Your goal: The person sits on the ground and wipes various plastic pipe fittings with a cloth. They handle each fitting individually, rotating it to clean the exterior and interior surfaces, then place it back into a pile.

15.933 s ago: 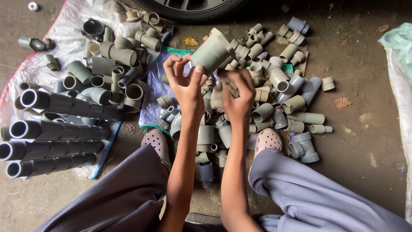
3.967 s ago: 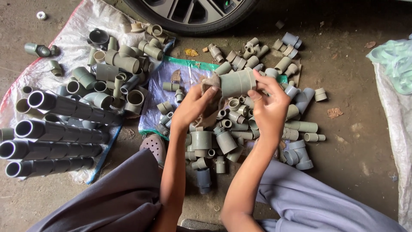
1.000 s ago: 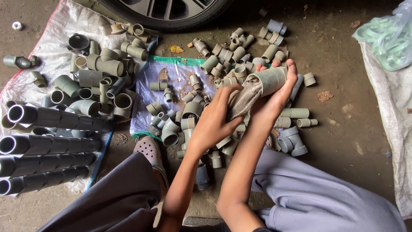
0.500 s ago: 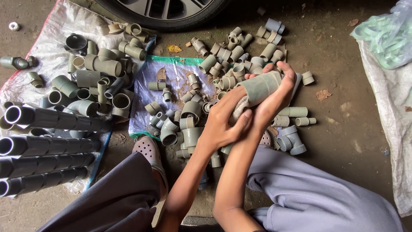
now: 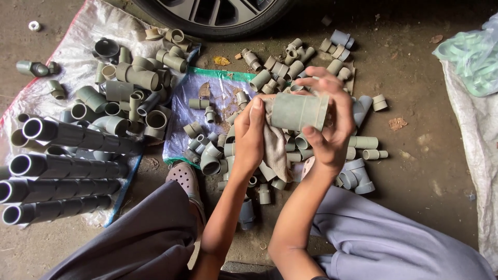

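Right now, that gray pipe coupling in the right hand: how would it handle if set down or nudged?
The pipe coupling looks like rigid plastic, so likely stiff and light. Its round barrel would probably roll if laid sideways. The right hand spans it easily, while the left hand presses a floppy cloth against it.

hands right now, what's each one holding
left hand: closed on a beige cloth
right hand: closed around a grey pipe coupling
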